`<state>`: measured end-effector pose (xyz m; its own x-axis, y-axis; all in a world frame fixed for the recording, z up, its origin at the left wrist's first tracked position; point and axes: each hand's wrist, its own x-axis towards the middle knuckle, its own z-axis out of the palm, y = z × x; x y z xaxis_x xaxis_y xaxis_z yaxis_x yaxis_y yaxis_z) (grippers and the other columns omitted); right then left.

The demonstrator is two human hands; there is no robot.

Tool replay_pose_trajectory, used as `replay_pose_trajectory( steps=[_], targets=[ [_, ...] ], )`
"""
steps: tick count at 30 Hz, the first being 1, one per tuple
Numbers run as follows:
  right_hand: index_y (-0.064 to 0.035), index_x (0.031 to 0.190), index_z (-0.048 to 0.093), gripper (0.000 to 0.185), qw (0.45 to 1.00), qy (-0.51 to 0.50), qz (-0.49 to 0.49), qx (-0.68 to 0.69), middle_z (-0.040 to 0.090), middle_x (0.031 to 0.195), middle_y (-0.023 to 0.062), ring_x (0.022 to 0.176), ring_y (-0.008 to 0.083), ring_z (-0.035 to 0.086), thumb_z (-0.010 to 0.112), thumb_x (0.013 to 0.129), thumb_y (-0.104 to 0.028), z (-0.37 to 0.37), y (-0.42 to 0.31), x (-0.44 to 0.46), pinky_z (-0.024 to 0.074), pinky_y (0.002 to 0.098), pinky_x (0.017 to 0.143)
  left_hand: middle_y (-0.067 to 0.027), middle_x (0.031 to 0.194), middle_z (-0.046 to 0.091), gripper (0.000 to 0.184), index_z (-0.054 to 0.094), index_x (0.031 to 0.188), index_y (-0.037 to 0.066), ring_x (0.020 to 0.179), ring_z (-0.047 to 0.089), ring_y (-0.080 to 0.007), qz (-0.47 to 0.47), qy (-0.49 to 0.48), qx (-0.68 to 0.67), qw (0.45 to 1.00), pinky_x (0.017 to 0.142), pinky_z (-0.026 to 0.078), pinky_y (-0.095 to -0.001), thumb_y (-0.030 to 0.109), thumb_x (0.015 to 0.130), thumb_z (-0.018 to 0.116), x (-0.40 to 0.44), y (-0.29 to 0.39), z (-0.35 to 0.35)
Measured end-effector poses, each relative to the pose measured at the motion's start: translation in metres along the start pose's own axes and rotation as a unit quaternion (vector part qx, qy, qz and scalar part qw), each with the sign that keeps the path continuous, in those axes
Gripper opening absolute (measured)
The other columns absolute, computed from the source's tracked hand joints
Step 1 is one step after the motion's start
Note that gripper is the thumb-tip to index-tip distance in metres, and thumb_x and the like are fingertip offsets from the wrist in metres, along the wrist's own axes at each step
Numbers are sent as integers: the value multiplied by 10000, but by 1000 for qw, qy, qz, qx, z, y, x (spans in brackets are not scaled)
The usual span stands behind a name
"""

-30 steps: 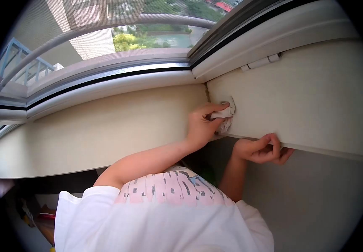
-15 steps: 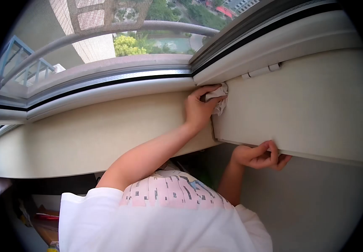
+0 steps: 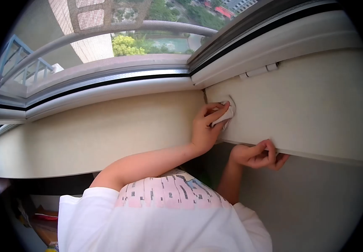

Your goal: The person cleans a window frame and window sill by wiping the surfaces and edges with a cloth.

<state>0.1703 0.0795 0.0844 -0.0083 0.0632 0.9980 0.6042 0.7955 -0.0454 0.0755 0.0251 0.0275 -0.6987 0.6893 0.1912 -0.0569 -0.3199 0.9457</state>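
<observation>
A crumpled white tissue or thin cloth [image 3: 224, 117] is pinched in my left hand [image 3: 206, 128], with the fingers closed over it. It is pressed against the pale window sill [image 3: 311, 109], just right of the corner where the two sill sections meet. A thin dark curved mark or hair [image 3: 232, 101] shows beside the fingertips. My right hand [image 3: 257, 155] is at the sill's front edge, palm up, with its fingers curled in. Nothing shows inside those fingers.
The window frame [image 3: 110, 90] runs behind the sill and bends at the corner. A small white cylindrical fitting [image 3: 259, 71] lies along the frame's foot on the right. Beyond the mesh screen are a railing [image 3: 164, 26] and trees. Shelved items [image 3: 47, 216] stand below left.
My left hand has moved with the tissue away from the corner, toward the sill's front edge and slightly right. My right hand has hardly moved.
</observation>
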Motion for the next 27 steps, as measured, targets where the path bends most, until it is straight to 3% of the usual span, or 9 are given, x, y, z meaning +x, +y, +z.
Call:
replay_pose_trajectory(
  steps=[4,6,7,9,11,16,18,27],
  targets=[
    [-7,979,590,75,1000,0,-17,9,260,1436,233,1346,302,366,531,985,-54,0,-1,3,463,427,973,-66,1162,612,472,724,1276,140,946,594,-172,-57,75,-76,993,801,529,-305,-43,842,751,40,-8,15],
    [-6,981,593,82,1000,-4,-27,-14,253,1446,236,1341,309,373,530,985,-57,1,1,2,470,428,964,-70,1124,604,471,720,1282,133,905,581,-181,54,103,14,993,786,524,-317,-34,844,755,35,-16,18],
    [-10,983,598,86,1000,-2,-15,-10,249,1453,238,1341,314,376,528,986,-59,1,1,0,473,431,959,-70,1124,604,471,720,1282,133,905,581,-181,55,102,16,993,786,524,-317,-34,844,755,27,-15,14],
    [-13,986,603,90,1000,-2,-3,-7,245,1459,240,1342,318,380,526,987,-60,1,-1,-1,476,433,953,-72,1077,601,475,716,1280,111,904,597,-190,16,-4,37,999,775,522,-318,-26,828,775,-5,-8,4],
    [-34,947,630,94,998,47,27,19,304,1437,234,1275,317,412,537,956,-46,8,-4,-2,451,426,954,-75,1024,597,492,718,1267,90,884,613,-205,56,-69,31,996,759,524,-318,-29,797,797,-42,-1,-4],
    [-37,924,623,98,998,52,19,13,312,1438,229,1270,316,421,529,953,-43,8,-5,1,454,423,954,-69,992,604,513,732,1243,96,831,616,-216,93,-111,-4,990,730,525,-312,-53,758,804,-49,-4,-8],
    [-35,917,619,101,998,54,19,11,313,1439,225,1264,313,428,525,953,-41,10,-4,2,454,423,954,-49,978,598,569,724,1272,149,838,606,-197,99,-96,-29,990,724,520,-304,-61,749,798,-42,-4,-8],
    [19,997,576,129,1000,24,7,9,280,1458,222,1311,314,410,498,971,-80,3,-1,2,423,450,1025,-40,919,533,484,720,1285,127,801,530,-149,-18,71,-37,997,710,481,-266,-23,828,782,46,-3,14]
  ],
)
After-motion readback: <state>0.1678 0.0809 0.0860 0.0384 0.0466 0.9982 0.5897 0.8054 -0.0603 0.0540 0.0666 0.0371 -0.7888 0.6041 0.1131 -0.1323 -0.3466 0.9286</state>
